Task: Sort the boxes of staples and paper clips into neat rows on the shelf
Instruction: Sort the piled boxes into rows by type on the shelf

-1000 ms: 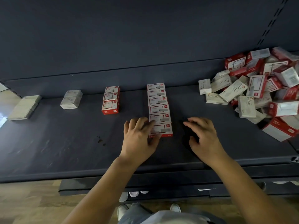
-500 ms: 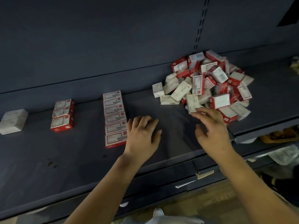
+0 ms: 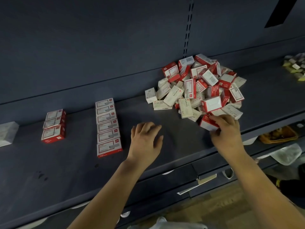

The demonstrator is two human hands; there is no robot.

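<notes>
Red-and-white box (image 3: 208, 123) in right-hand grip (image 3: 226, 131) at pile (image 3: 201, 86) front edge.
Fingers curled round it. Left hand (image 3: 146, 140) loose, empty, on shelf (image 3: 178, 134) beside six-box row (image 3: 108, 126). Likely stiff card, small but dense: take by long sides, pile may slide.

The word "STAPLES" can be read on three white boxes at the left edge of the loose pile, right of centre in the frame: on a tilted white box (image 3: 173, 95), on a flat white box (image 3: 162, 105) lying in front of it, and on an upright-lettered white box (image 3: 186, 107) just to their right. Print on the red-and-white boxes is too small to read.
</notes>
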